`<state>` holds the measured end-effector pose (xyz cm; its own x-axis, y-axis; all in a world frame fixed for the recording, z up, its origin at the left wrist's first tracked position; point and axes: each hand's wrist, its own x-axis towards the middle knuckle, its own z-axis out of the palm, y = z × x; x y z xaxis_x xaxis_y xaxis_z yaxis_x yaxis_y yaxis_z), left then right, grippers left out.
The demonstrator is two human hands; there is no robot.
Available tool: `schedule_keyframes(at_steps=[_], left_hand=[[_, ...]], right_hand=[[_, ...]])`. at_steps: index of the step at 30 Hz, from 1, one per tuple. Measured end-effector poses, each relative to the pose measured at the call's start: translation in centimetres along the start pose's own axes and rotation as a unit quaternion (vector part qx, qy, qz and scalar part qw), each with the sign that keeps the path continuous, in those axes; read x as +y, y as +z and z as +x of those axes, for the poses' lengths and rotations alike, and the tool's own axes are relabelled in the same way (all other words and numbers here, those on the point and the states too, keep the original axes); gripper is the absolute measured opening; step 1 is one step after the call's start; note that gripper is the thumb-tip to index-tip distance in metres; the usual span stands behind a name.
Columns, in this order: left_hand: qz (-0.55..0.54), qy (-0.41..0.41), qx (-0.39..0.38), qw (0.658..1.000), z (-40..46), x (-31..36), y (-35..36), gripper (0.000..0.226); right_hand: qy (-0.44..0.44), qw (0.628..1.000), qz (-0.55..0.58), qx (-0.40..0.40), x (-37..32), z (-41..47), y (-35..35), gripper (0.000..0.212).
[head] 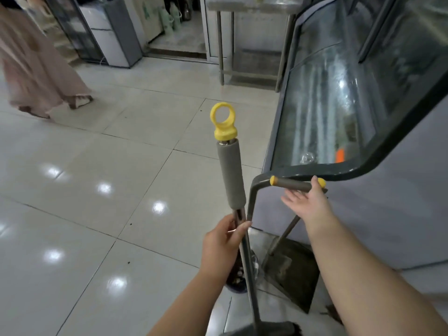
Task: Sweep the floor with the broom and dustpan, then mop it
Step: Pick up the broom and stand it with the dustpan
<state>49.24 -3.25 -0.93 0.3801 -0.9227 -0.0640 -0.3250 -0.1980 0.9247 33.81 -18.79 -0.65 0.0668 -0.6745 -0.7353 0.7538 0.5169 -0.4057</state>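
My left hand (224,241) grips the metal shaft of the broom (230,173) just below its grey foam grip, which ends in a yellow ring cap. The broom's head shows at the bottom edge. My right hand (308,202) is spread open at the grey bar handle (293,184) of the dustpan, fingers apart, its thumb resting over the bar near the yellow end cap. The dark dustpan tray (292,270) stands on the floor against a display case, with dirt on it.
A curved glass display case (339,105) runs along the right. A steel table (252,44) stands at the back, beside a doorway. A person in a long pink skirt (36,69) walks at the far left. Small dark specks dot the glossy tile floor (97,178).
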Motion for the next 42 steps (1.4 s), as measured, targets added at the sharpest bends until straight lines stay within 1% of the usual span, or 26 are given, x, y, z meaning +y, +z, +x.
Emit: schedule_keyframes(at_steps=[4,9,10,13,15,17,20,22,23,25,27,29,31,33,34,36,38,39,42], left_hand=[[-0.009,0.000,-0.009,1.000,0.9,-0.2,-0.5,0.012],[0.011,0.036,-0.027,0.999,1.3,1.0,-0.7,0.013],[0.007,0.039,-0.029,0.999,1.4,1.3,-0.7,0.011],[0.009,0.057,-0.014,0.998,1.8,2.3,-0.6,0.011],[0.017,0.069,-0.007,0.997,1.4,2.9,-0.2,0.021],[0.026,0.067,-0.003,0.997,0.5,3.2,0.5,0.027],[0.046,0.049,0.006,0.998,-1.3,3.0,1.6,0.017],[0.058,0.040,0.005,0.997,-2.7,3.0,2.4,0.006],[0.065,0.037,0.007,0.997,-3.3,3.1,2.8,0.005],[0.075,0.026,0.021,0.997,-4.5,3.3,3.5,0.014],[0.078,0.018,0.034,0.996,-5.5,3.6,4.1,0.020],[0.076,0.018,0.048,0.996,-6.4,3.5,4.7,0.018],[0.065,0.020,0.050,0.996,-6.9,3.4,5.3,0.015],[0.060,0.018,0.040,0.997,-7.1,3.6,6.1,0.003],[0.060,0.017,0.035,0.997,-7.0,3.7,6.5,0.007],[0.061,0.018,0.025,0.998,-6.8,3.9,7.2,0.020],[0.054,0.017,0.019,0.998,-6.6,4.1,8.0,0.024],[0.050,0.019,0.017,0.998,-6.4,4.3,8.4,0.023],[0.043,0.022,0.017,0.999,-6.4,4.8,9.4,0.021]], right_hand=[[0.000,0.999,0.036,-0.011,-0.2,0.3,-1.0,0.086],[0.017,0.998,0.066,-0.001,0.2,-0.3,-2.9,0.084],[0.009,0.996,0.086,-0.001,0.1,-0.5,-3.6,0.080],[-0.002,0.990,0.140,-0.022,-0.6,-1.5,-4.7,0.054],[0.012,0.988,0.155,-0.024,-1.1,-2.1,-4.9,0.048],[0.026,0.991,0.127,-0.016,-2.1,-2.8,-5.5,0.048],[0.054,0.997,0.054,0.020,-4.2,-4.0,-7.4,0.051],[0.081,0.996,-0.017,0.034,-5.3,-4.7,-8.9,0.049],[0.098,0.993,-0.062,0.031,-5.7,-5.0,-9.6,0.046],[0.128,0.978,-0.165,0.018,-6.2,-5.6,-11.1,0.043],[0.145,0.956,-0.256,0.016,-7.1,-6.2,-12.6,0.041],[0.144,0.934,-0.328,0.022,-8.8,-6.7,-13.9,0.042],[0.136,0.897,-0.421,0.016,-10.8,-7.2,-14.7,0.045],[0.112,0.835,-0.539,0.008,-12.4,-7.7,-15.2,0.052],[0.094,0.798,-0.596,0.005,-13.1,-7.8,-15.4,0.054],[0.059,0.727,-0.684,-0.008,-14.0,-7.9,-15.6,0.053],[0.031,0.670,-0.741,-0.022,-14.9,-7.5,-15.6,0.049],[0.022,0.649,-0.760,-0.024,-15.4,-7.2,-15.6,0.046],[-0.002,0.605,-0.796,-0.019,-17.5,-6.8,-15.2,0.045]])
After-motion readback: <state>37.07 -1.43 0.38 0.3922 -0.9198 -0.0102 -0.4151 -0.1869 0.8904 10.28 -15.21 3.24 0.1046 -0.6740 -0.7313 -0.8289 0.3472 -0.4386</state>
